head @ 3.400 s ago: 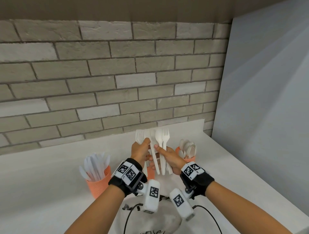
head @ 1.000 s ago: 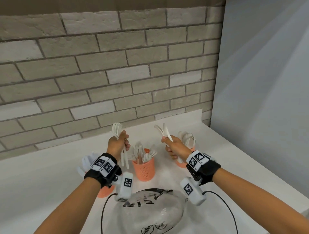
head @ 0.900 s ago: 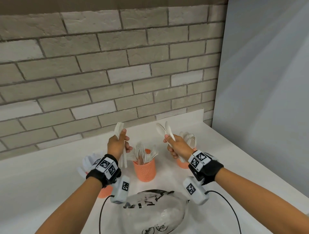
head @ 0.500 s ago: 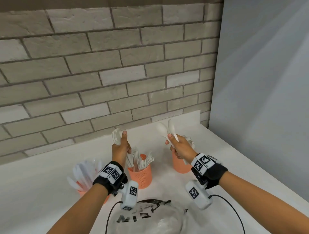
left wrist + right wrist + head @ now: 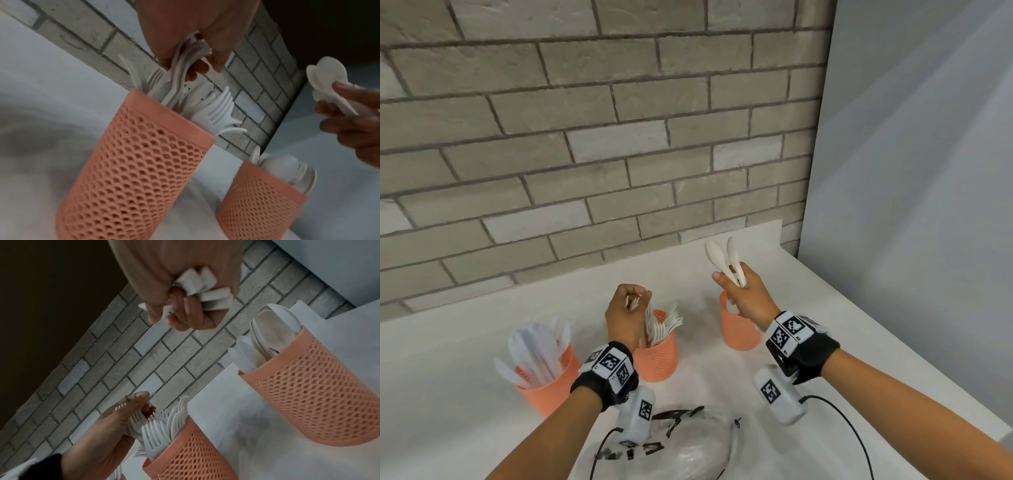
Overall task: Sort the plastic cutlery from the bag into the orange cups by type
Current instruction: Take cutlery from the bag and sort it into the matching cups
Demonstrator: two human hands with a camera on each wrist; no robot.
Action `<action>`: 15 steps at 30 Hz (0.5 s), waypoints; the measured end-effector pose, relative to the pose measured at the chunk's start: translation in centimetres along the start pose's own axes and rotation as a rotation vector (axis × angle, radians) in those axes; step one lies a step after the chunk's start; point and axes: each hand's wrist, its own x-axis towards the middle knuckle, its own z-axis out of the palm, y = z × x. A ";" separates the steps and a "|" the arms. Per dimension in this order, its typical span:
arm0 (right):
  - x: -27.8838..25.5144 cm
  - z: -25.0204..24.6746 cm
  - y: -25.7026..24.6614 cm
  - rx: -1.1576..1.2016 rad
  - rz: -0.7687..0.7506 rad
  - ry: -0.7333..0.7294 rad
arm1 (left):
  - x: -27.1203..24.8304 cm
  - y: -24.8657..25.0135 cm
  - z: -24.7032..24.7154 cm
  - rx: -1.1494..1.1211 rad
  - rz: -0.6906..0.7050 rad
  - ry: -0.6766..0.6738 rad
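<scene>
The left hand has its fingers curled round a small bunch of white forks, held heads up with the handles reaching down into the middle orange cup, which already holds more forks. The right hand hangs above the right orange cup, fingers closed tight on the handles of a few white spoons, their bowls pointing up and away; how many spoons it holds cannot be told, since the handles overlap. From the head view that cup's contents are hidden behind the hand, but the right wrist view shows spoons standing in it. The left orange cup holds white knives. The clear plastic bag lies on the white table at the near edge, partly cut off, its contents hard to make out.
</scene>
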 end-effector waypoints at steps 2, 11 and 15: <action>0.0 0.0 0.0 0.028 -0.007 0.005 | -0.4 0.0 0.2 0.073 0.067 0.035; 0.3 -0.7 0.1 -0.129 -0.063 0.021 | -0.5 -1.3 1.2 0.412 0.097 -0.052; 0.5 -1.4 -0.5 -0.191 -0.079 0.050 | -1.0 -0.6 1.7 0.609 0.094 -0.102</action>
